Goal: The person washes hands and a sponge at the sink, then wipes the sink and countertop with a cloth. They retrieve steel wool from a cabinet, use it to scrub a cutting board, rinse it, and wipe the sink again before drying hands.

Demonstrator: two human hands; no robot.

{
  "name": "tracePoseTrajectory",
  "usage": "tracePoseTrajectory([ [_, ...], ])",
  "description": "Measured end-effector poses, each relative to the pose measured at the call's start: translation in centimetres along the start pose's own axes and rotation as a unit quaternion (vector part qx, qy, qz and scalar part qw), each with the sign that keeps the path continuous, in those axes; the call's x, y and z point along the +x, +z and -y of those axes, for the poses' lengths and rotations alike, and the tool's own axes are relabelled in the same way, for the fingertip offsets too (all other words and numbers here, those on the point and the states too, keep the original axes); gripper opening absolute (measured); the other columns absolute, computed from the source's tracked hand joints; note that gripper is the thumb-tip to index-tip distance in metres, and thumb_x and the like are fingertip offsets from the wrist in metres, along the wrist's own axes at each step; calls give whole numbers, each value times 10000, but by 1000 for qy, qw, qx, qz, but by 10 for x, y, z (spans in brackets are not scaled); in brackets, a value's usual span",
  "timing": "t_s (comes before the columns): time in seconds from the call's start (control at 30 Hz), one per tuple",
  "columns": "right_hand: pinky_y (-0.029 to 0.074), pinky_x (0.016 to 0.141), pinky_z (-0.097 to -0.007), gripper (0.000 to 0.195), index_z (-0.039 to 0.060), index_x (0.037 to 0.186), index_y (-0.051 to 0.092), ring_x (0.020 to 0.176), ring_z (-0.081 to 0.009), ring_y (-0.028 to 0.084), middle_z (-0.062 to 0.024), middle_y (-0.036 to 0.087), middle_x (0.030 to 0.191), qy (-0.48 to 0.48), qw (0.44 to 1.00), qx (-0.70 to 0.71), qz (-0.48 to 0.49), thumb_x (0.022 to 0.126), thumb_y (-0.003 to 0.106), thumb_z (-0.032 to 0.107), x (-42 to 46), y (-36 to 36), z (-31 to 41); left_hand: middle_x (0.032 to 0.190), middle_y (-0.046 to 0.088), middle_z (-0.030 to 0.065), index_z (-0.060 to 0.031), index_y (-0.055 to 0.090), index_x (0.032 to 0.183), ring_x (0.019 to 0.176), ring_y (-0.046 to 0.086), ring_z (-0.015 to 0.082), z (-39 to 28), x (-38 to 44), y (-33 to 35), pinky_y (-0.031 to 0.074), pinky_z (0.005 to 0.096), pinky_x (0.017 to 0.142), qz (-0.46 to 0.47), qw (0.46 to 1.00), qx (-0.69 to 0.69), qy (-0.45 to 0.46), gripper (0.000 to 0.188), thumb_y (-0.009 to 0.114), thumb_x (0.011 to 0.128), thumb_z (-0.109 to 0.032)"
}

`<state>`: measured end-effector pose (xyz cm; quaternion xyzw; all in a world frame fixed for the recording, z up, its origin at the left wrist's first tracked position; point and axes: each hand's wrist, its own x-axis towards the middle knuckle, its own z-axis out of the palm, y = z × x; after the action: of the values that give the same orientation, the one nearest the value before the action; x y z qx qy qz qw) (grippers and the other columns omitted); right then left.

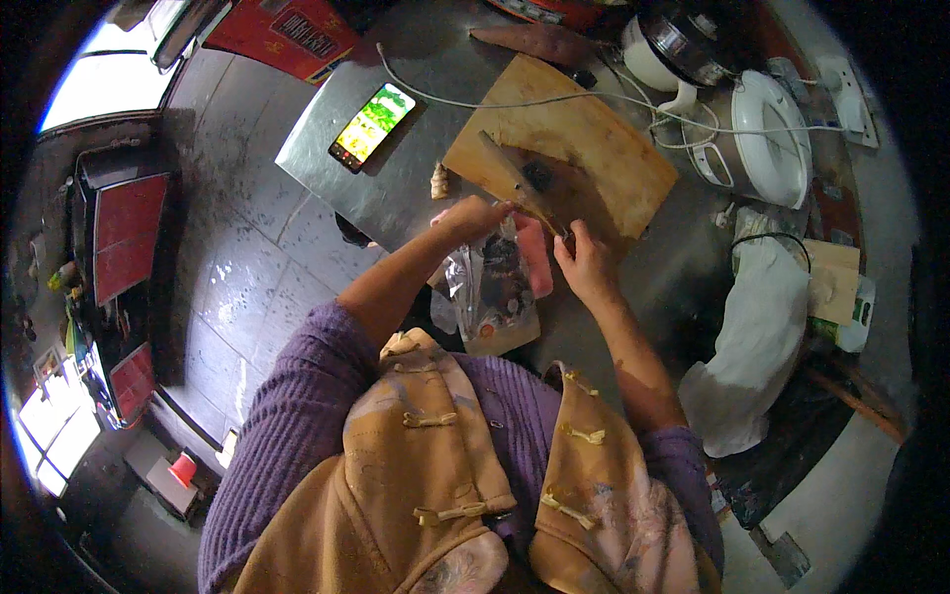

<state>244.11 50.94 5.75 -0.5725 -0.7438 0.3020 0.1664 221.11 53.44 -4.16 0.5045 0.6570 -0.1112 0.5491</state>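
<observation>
A kitchen knife (508, 165) lies slantwise over a wooden cutting board (616, 126), its near end by my right hand (590, 267). Thumb and forefinger of that hand close around this end. My left hand (481, 217) is close to the blade with its fingertips drawn together; whatever they pinch is too small to make out. Below the hands is a clear plastic bag (493, 297) with printed marks. Pink cloth or wrapping (534, 256) shows beside it. A small knobbly piece of root, perhaps ginger (440, 182), rests left of the board.
A lit phone (372, 126) lies on the metal tabletop (315, 145). Across the board runs a white cable (519, 104). Behind it is a sweet potato (531, 41). To the right stand a white-lidded cooker (772, 141), a power strip (850, 100) and a white bag (761, 334).
</observation>
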Motion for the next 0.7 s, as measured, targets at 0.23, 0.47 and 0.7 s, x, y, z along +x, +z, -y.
tracePoseTrajectory([
  [0.23, 491, 605, -450, 268, 22, 1029, 534, 718, -384, 632, -209, 636, 792, 27, 999, -14, 26, 885, 601, 238, 10, -6, -22, 1108, 645, 199, -72, 671, 1080, 1042, 616, 363, -11, -22, -15, 456, 455, 896, 13, 999, -39, 5, 665, 480, 830, -659],
  [0.47, 498, 689, -406, 361, -10, 1125, 520, 793, -339, 651, -202, 654, 882, 225, 973, -17, -42, 913, 577, 276, -4, -55, -60, 1058, 659, 198, -61, 640, 1113, 977, 637, 362, -67, -68, -42, 495, 435, 833, -86, 986, 20, 138, 608, 551, 823, -589],
  [0.7, 478, 637, -383, 305, -8, 1031, 545, 703, -311, 623, -162, 640, 778, 190, 978, -22, -85, 900, 603, 261, -19, -58, -67, 1089, 654, 190, -42, 661, 1080, 1018, 634, 339, -95, -21, -20, 496, 426, 864, -19, 975, 179, 134, 595, 559, 814, -565],
])
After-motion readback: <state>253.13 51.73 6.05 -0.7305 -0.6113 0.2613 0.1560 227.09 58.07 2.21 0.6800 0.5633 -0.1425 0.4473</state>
